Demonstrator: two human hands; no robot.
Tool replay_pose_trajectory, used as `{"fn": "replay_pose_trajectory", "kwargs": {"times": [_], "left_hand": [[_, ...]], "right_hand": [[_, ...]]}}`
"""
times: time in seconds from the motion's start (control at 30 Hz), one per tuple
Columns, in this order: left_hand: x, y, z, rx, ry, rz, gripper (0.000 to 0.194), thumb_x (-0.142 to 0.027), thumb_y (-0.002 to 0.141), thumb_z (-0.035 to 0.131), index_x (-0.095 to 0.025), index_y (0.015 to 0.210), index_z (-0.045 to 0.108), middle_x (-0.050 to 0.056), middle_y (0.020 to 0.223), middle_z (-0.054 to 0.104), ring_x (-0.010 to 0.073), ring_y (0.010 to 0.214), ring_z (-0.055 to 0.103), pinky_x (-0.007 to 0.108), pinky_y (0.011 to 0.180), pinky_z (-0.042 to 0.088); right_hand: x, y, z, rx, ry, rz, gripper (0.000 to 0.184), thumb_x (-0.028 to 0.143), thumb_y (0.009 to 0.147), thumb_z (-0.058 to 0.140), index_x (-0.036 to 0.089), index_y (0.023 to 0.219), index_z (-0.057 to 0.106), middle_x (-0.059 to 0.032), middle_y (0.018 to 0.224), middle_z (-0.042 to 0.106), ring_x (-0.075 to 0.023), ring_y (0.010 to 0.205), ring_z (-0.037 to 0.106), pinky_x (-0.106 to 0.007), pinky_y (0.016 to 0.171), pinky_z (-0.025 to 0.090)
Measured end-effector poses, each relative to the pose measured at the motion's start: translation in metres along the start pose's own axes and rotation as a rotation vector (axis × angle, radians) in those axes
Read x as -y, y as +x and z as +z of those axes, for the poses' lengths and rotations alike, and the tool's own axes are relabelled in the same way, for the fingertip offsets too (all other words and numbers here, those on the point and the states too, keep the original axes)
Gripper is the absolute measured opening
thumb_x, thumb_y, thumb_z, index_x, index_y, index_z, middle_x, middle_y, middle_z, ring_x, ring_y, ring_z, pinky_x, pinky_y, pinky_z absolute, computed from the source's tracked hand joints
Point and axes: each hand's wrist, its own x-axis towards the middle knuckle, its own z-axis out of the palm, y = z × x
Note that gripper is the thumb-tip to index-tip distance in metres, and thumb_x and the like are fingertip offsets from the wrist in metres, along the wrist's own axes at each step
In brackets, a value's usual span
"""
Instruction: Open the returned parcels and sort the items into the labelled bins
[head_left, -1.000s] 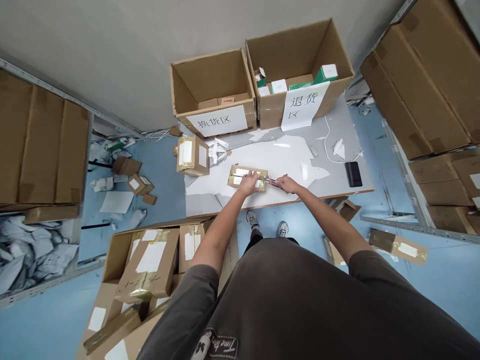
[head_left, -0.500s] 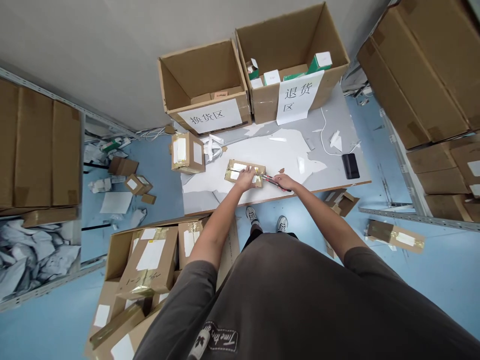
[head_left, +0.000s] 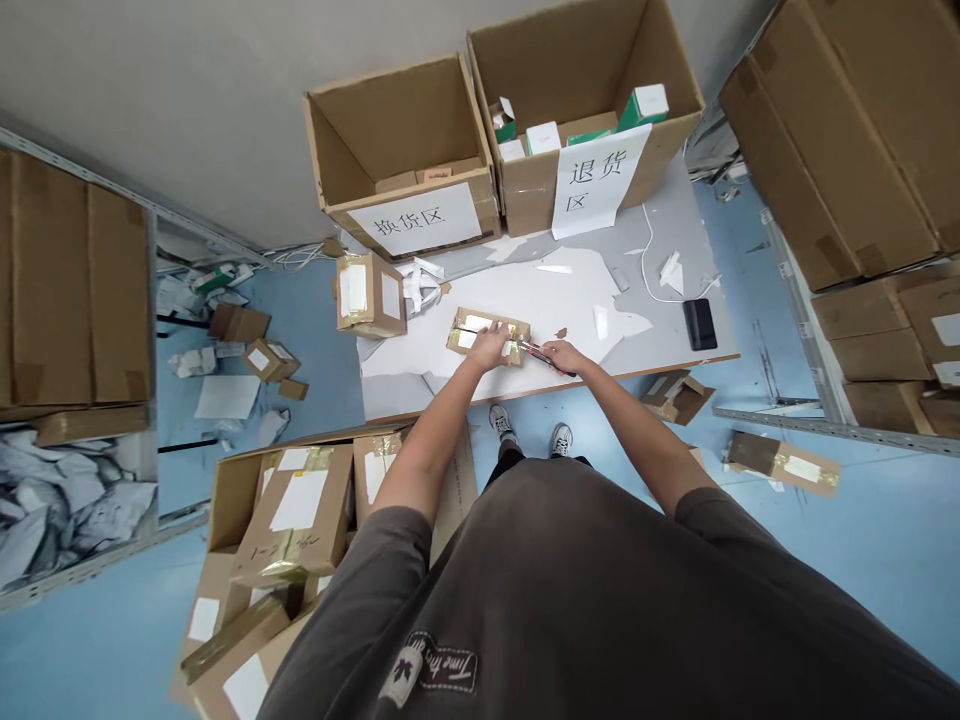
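Observation:
A small taped cardboard box (head_left: 462,322) with white labels lies on the white-covered tabletop. My left hand (head_left: 489,346) grips it from above, its fingers over the top face and covering part of the labels. In my right hand (head_left: 564,357) is a red-and-black utility knife (head_left: 541,356), held at a slant. The knife's tip touches the right part of the box, by the tape and a yellow mark; how deep it sits cannot be made out.
Two large open cartons, a left one (head_left: 401,130) and a right one (head_left: 517,190), stand behind with signs. A taller parcel (head_left: 386,310) sits at the table's left, a black device (head_left: 700,325) at its right. Boxes (head_left: 300,510) fill a carton near my left arm. Shelves flank both sides.
The view has shifted slightly, so the scene sits a little higher and further left. My left hand stays on the box, and the knife remains against its right part.

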Motion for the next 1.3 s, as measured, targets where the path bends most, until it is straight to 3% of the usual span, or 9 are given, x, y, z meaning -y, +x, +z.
{"fn": "replay_pose_trajectory", "kwargs": {"times": [0.17, 0.33, 0.5, 0.73, 0.87, 0.97, 1.2, 1.3], "left_hand": [[0.002, 0.0, 0.001, -0.011, -0.009, 0.002, 0.126, -0.04, 0.071, 0.096, -0.013, 0.171, 0.024, 0.028, 0.167, 0.05, 0.0408, 0.169, 0.025, 0.051, 0.133, 0.029], [0.002, -0.002, 0.0, 0.003, -0.033, -0.004, 0.127, -0.037, 0.071, 0.097, -0.013, 0.172, 0.023, 0.028, 0.171, 0.044, 0.0394, 0.169, 0.023, 0.049, 0.135, 0.026], [0.003, -0.004, 0.0, -0.009, -0.077, 0.011, 0.126, -0.034, 0.071, 0.096, -0.013, 0.172, 0.023, 0.026, 0.167, 0.05, 0.0381, 0.17, 0.021, 0.049, 0.136, 0.023], [0.005, -0.007, -0.001, -0.041, -0.089, 0.042, 0.12, -0.036, 0.072, 0.095, -0.015, 0.17, 0.028, 0.025, 0.163, 0.055, 0.0401, 0.168, 0.027, 0.054, 0.134, 0.028], [0.006, -0.008, -0.002, -0.033, -0.107, 0.046, 0.12, -0.033, 0.074, 0.093, -0.012, 0.171, 0.026, 0.023, 0.153, 0.064, 0.0387, 0.169, 0.024, 0.053, 0.135, 0.027], [0.006, -0.008, -0.002, -0.037, -0.109, 0.039, 0.12, -0.033, 0.074, 0.093, -0.013, 0.17, 0.026, 0.025, 0.161, 0.057, 0.0387, 0.169, 0.024, 0.053, 0.135, 0.026], [0.007, -0.007, -0.001, -0.024, -0.113, 0.043, 0.113, -0.03, 0.073, 0.093, -0.015, 0.168, 0.034, 0.019, 0.148, 0.067, 0.0385, 0.168, 0.028, 0.053, 0.136, 0.026], [0.009, -0.006, 0.001, -0.029, -0.105, 0.055, 0.116, -0.033, 0.071, 0.095, -0.017, 0.168, 0.033, 0.019, 0.151, 0.065, 0.0402, 0.167, 0.029, 0.056, 0.135, 0.029]], "right_hand": [[-0.002, -0.002, -0.003, 0.038, 0.011, -0.009, 0.029, 0.041, 0.111, 0.051, 0.023, 0.089, 0.059, 0.0045, 0.058, 0.059, -0.0122, 0.039, 0.049, -0.023, 0.042, 0.038], [-0.002, 0.0, -0.016, 0.193, 0.163, 0.09, 0.011, 0.032, 0.1, 0.065, 0.022, 0.1, 0.061, 0.0043, 0.063, 0.063, -0.0138, 0.046, 0.056, -0.023, 0.047, 0.047], [-0.008, -0.004, -0.032, 0.379, 0.342, 0.032, 0.042, 0.035, 0.085, 0.082, 0.02, 0.119, 0.063, 0.0035, 0.075, 0.071, -0.0147, 0.058, 0.064, -0.024, 0.055, 0.052], [-0.013, -0.007, -0.037, 0.314, 0.314, -0.064, 0.047, 0.054, 0.084, 0.086, 0.02, 0.107, 0.063, 0.004, 0.071, 0.069, -0.0105, 0.048, 0.053, -0.021, 0.046, 0.04], [-0.017, -0.006, -0.027, 0.223, 0.281, -0.082, 0.036, 0.05, 0.089, 0.081, 0.021, 0.102, 0.063, 0.0064, 0.064, 0.064, -0.0099, 0.044, 0.048, -0.021, 0.044, 0.038], [-0.019, -0.007, -0.02, 0.179, 0.27, -0.079, 0.029, 0.045, 0.091, 0.077, 0.022, 0.104, 0.065, 0.0071, 0.062, 0.062, -0.0103, 0.042, 0.046, -0.021, 0.042, 0.037], [-0.012, -0.008, -0.019, 0.186, 0.243, -0.081, 0.03, 0.044, 0.09, 0.075, 0.021, 0.106, 0.066, 0.0071, 0.061, 0.059, -0.0105, 0.042, 0.048, -0.021, 0.042, 0.039], [-0.01, -0.011, -0.016, 0.201, 0.282, -0.06, 0.034, 0.048, 0.09, 0.076, 0.021, 0.107, 0.065, 0.0067, 0.061, 0.06, -0.01, 0.04, 0.047, -0.021, 0.04, 0.037]]}}
